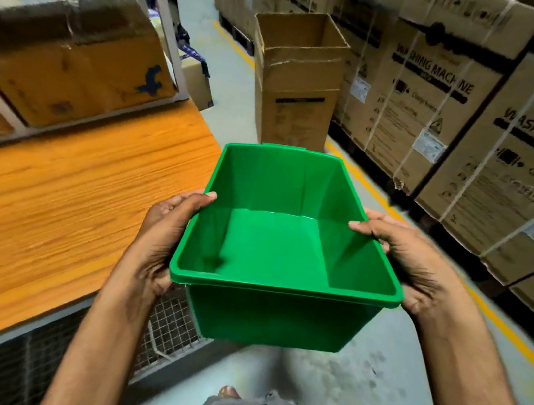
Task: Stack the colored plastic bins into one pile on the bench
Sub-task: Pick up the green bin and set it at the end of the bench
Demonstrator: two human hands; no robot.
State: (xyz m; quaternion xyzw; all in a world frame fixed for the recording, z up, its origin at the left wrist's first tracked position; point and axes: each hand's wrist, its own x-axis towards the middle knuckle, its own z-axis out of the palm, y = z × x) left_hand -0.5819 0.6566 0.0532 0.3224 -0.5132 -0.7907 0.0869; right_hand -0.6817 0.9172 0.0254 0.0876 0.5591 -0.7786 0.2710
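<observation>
An empty green plastic bin (pixel 272 248) hangs in the air in front of me, just right of the bench's near corner. My left hand (pixel 164 232) grips its left rim, thumb over the edge. My right hand (pixel 412 262) grips the right rim the same way. The bin is upright, its open top facing me. The wooden bench (pixel 50 204) lies to the left, its orange top bare where I can see it. No other colored bin is in view.
A shelf rack with cardboard boxes (pixel 71 62) stands over the bench's far side. An open tall carton (pixel 298 78) stands on the floor ahead. Stacked washing-machine cartons (pixel 480 112) line the right, behind a yellow floor line. Wire mesh (pixel 167 326) sits under the bench.
</observation>
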